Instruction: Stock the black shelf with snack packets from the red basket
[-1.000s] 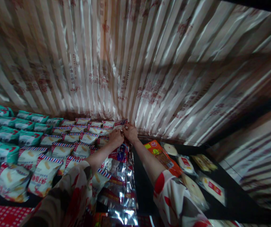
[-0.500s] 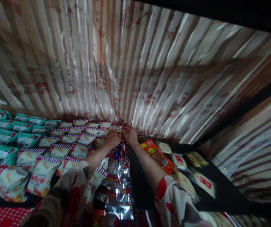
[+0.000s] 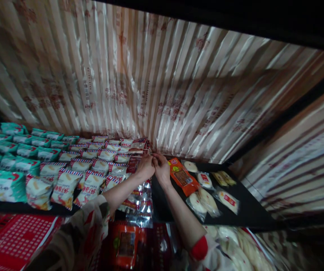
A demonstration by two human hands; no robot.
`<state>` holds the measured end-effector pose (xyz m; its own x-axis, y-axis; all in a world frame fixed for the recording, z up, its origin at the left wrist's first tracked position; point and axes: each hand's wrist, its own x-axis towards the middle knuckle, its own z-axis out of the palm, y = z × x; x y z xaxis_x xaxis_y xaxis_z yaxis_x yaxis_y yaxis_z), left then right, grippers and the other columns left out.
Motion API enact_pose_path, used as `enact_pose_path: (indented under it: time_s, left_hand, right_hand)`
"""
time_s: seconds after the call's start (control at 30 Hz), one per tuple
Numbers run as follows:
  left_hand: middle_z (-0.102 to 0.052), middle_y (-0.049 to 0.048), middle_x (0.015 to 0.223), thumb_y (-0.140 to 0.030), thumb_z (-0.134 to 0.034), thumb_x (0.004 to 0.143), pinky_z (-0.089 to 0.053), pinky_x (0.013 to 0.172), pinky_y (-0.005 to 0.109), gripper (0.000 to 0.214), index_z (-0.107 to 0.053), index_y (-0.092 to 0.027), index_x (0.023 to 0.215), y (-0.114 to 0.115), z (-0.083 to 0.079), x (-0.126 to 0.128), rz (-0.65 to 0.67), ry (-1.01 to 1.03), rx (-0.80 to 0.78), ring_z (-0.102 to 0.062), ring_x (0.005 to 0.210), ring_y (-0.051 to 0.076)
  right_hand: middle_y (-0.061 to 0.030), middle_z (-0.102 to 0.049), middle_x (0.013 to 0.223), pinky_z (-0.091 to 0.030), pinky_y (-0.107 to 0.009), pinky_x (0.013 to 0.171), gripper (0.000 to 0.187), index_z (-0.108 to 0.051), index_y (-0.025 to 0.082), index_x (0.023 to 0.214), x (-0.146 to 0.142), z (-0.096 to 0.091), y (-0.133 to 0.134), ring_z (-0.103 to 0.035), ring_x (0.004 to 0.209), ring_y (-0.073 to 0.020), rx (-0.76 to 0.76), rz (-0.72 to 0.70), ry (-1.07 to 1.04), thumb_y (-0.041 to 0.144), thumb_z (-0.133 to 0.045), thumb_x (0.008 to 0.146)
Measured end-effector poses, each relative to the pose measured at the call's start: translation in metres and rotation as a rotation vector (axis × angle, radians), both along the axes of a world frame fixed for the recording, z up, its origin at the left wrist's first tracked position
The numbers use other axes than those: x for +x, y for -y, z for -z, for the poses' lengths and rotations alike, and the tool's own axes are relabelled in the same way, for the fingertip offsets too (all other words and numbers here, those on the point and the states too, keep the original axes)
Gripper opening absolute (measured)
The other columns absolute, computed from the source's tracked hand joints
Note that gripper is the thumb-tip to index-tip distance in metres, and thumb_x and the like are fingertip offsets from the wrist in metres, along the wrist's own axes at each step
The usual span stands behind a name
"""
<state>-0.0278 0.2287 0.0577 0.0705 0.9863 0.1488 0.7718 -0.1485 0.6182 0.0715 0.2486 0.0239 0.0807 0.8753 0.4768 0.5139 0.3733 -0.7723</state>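
Note:
My left hand (image 3: pixel 146 168) and my right hand (image 3: pixel 161 168) meet side by side over the black shelf (image 3: pixel 252 214), fingers curled together on a strip of shiny red and silver snack packets (image 3: pixel 139 199) that hangs down between my arms. What the fingertips pinch is hard to make out. Just behind my hands lie dark red packets (image 3: pixel 138 146) at the back of the shelf. An orange packet (image 3: pixel 182 175) lies right beside my right hand.
Rows of white packets with red-blue edges (image 3: pixel 91 169) and teal packets (image 3: pixel 15 150) fill the shelf's left side. Clear bags of round pale cakes (image 3: pixel 207 199) lie on the right. A striped glossy sheet (image 3: pixel 162 82) covers the back. Red checked packaging (image 3: pixel 12 237) sits below left.
My hands have drawn back from the rear of the shelf toward me, staying together on the strip. The view has tipped down, showing more of the lower shelf.

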Motion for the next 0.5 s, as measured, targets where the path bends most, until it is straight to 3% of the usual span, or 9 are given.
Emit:
enact_pose_path:
  time_s: [0.13, 0.27, 0.37, 0.5]
  left_hand:
    - [-0.063, 0.0082, 0.115, -0.008, -0.036, 0.083, -0.043, 0.095, 0.027, 0.036, -0.058, -0.015, 0.109, 0.057, -0.003, 0.018, 0.036, 0.161, 0.002, -0.057, 0.106, 0.017]
    - [-0.060, 0.0085, 0.120, -0.006, -0.035, 0.080, -0.040, 0.101, 0.028, 0.042, -0.055, -0.015, 0.117, 0.132, 0.012, 0.028, 0.100, 0.299, -0.043, -0.055, 0.111, 0.016]
    - [-0.061, 0.0090, 0.118, -0.008, -0.035, 0.080, -0.043, 0.099, 0.030, 0.043, -0.055, -0.016, 0.118, 0.190, 0.037, 0.031, 0.155, 0.383, -0.116, -0.056, 0.109, 0.017]
    - [-0.056, 0.0067, 0.127, -0.008, -0.039, 0.078, -0.041, 0.102, 0.033, 0.051, -0.048, -0.020, 0.126, 0.243, 0.090, 0.024, 0.166, 0.468, -0.289, -0.055, 0.113, 0.017]
  right_hand:
    - [-0.0096, -0.063, 0.112, -0.039, -0.039, 0.099, 0.030, -0.065, 0.017, 0.098, 0.011, -0.002, 0.063, -0.056, 0.107, -0.0199, -0.012, 0.000, -0.164, 0.033, -0.046, 0.082]
    - [-0.0089, -0.061, 0.116, -0.041, -0.039, 0.098, 0.030, -0.061, 0.019, 0.106, 0.022, 0.013, 0.141, -0.056, 0.107, -0.0195, -0.070, 0.029, -0.285, 0.035, -0.046, 0.085]
    - [-0.0079, -0.062, 0.115, -0.041, -0.039, 0.097, 0.029, -0.061, 0.022, 0.108, 0.031, 0.038, 0.200, -0.057, 0.107, -0.0200, -0.153, 0.024, -0.280, 0.033, -0.045, 0.085]
    - [-0.0082, -0.065, 0.107, -0.045, -0.037, 0.093, 0.028, -0.062, 0.021, 0.102, 0.036, 0.089, 0.253, -0.059, 0.102, -0.0208, -0.398, 0.032, -0.218, 0.034, -0.045, 0.083]
